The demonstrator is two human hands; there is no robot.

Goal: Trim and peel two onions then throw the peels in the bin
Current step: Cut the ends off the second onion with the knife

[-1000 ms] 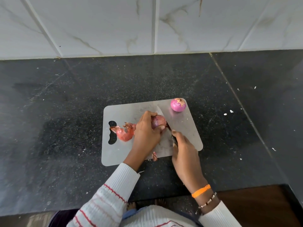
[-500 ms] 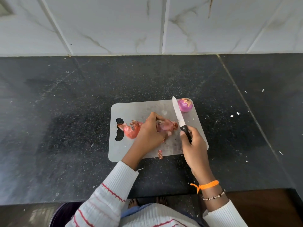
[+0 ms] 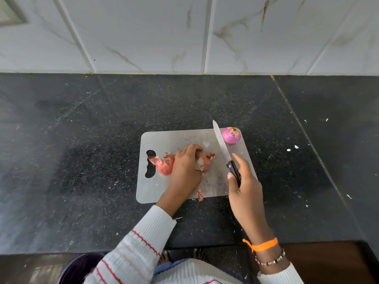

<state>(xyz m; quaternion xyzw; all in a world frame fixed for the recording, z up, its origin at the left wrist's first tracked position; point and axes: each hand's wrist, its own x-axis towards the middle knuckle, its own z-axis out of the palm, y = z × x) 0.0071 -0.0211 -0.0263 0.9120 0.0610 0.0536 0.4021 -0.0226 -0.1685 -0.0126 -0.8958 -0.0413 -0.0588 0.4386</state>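
A grey cutting board [image 3: 170, 140] lies on the black counter. My left hand [image 3: 185, 171] grips a partly skinned onion [image 3: 204, 163] at the board's middle, with loose skin sticking out on its right. My right hand [image 3: 244, 187] holds a black-handled knife [image 3: 221, 148] to the right of that onion, blade pointing away from me and clear of it. A peeled purple onion [image 3: 231, 135] sits at the board's far right corner. A heap of reddish peels [image 3: 162, 163] lies left of my left hand. A small peel scrap [image 3: 200, 195] rests at the board's near edge.
The black counter [image 3: 82, 160] carries small white flecks, mostly on the right. A marble-tiled wall [image 3: 184, 33] rises behind it. A dark purple bin rim [image 3: 78, 267] shows below the counter edge at the lower left. My feet stand on the floor.
My right hand has drawn the knife out of the onion and moved it right, blade now pointing away. My left hand has turned the onion, showing its trimmed end.
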